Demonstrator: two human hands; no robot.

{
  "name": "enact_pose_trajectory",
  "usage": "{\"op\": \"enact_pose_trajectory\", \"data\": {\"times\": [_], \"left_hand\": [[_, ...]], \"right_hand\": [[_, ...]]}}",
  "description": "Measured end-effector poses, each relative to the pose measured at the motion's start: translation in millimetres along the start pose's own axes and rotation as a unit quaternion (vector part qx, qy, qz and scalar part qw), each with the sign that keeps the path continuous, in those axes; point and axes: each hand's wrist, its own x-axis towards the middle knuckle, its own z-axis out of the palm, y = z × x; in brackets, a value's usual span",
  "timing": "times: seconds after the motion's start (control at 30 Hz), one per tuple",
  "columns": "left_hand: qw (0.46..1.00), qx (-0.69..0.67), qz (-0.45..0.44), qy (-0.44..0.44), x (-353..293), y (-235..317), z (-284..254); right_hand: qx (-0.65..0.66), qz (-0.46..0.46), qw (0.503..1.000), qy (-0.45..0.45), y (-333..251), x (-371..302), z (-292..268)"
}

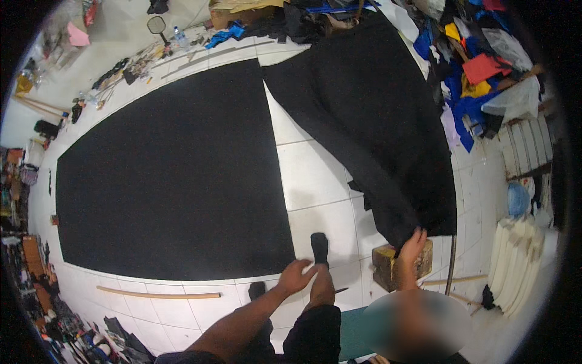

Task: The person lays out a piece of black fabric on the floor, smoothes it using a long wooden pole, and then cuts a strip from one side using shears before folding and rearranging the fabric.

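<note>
My left hand (pixel 297 276) is at the near right corner of a large flat black cloth (pixel 173 182) spread on the floor. Its fingers stretch toward my right foot (pixel 319 246), which wears black and stands on the white tiles. No right hand of mine shows. To the right, a second black cloth (pixel 388 121) lies loosely with a folded, rumpled left edge. Another person's hand (pixel 414 242) grips its near end, above a worn block (pixel 385 267). White tiles show as a wedge between the cloths.
A long wooden strip (pixel 160 294) lies before the flat cloth. A small dark pointed thing (pixel 341 290) is beside my right leg. Coloured scraps (pixel 479 79) pile up at the far right, white rolls (pixel 515 267) at the right. A bottle (pixel 180 37) stands at the back.
</note>
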Motion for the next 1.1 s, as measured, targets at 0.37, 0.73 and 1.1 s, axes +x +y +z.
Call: {"op": "enact_pose_trajectory", "data": {"times": [0.37, 0.73, 1.1], "left_hand": [[0.997, 0.068, 0.013, -0.032, 88, 220, 8], [0.976, -0.142, -0.047, 0.158, -31, 93, -93], [0.725, -0.116, -0.519, 0.439, -603, -293, 25]], "right_hand": [[-0.078, -0.23, 0.872, -0.425, -209, -31, 35], [-0.045, 0.205, 0.876, -0.434, -190, 100, 149], [0.069, -0.075, 0.93, -0.352, -415, -96, 138]]}}
